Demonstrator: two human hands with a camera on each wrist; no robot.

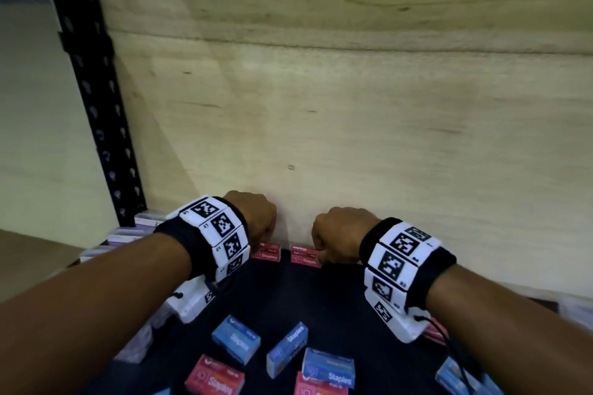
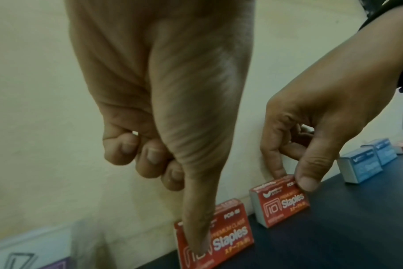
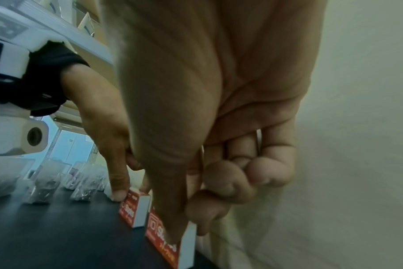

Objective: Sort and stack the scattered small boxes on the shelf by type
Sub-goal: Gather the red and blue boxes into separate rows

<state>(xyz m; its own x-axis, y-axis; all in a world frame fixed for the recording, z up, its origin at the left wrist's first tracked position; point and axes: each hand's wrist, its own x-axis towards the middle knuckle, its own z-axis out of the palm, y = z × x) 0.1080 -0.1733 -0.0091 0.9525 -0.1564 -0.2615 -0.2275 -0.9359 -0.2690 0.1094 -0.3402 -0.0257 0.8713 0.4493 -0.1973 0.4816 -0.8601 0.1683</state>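
Head view: my left hand and right hand are at the plywood back wall, each on a red staples box: left red box, right red box, both standing on the black shelf. Blue boxes lie scattered nearer me.

Left wrist view: thumb pressed on left box front, other fingers curled; cannot tell a rear finger.

Right wrist view: thumb and forefinger pinch right box against wall.

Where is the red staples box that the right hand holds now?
In the head view the red staples box stands on edge at the back of the dark shelf, against the plywood wall, pinched by the right hand, just right of the other red box.
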